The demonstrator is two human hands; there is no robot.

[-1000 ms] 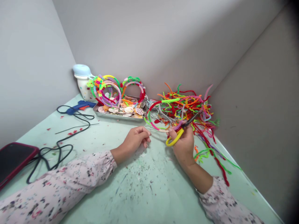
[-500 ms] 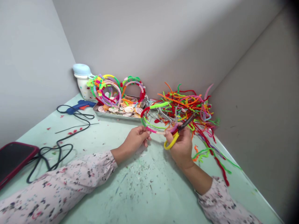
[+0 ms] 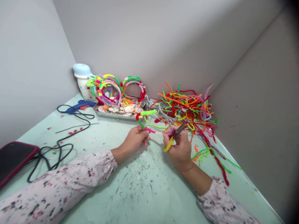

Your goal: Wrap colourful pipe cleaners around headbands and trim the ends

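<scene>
My left hand (image 3: 137,137) pinches a curved headband (image 3: 149,129) wrapped in coloured pipe cleaner: green, red, magenta, pale pink and purple. Its bright green end stands up toward the tray. My right hand (image 3: 178,147) is closed round yellow-handled scissors (image 3: 170,144), their dark blades pointing up and to the right. The thumb and fingertips of that same hand also grip the headband's purple part. A thin green strand runs across inside the curve. Just beyond the right hand lies a tangled heap of pipe cleaners (image 3: 187,104).
Behind my left hand a metal tray (image 3: 116,115) holds seashells (image 3: 128,109), with finished-looking wrapped headbands (image 3: 133,81) standing on it. A white cup with a blue lid (image 3: 83,82), a blue glue gun (image 3: 81,105) with its black cord, and a phone (image 3: 17,158) are at left.
The headband has turned and shifted slightly left, its bright green end moving left. My right hand has drawn a little left, tilting the scissors with it. The left hand stays nearly still.
</scene>
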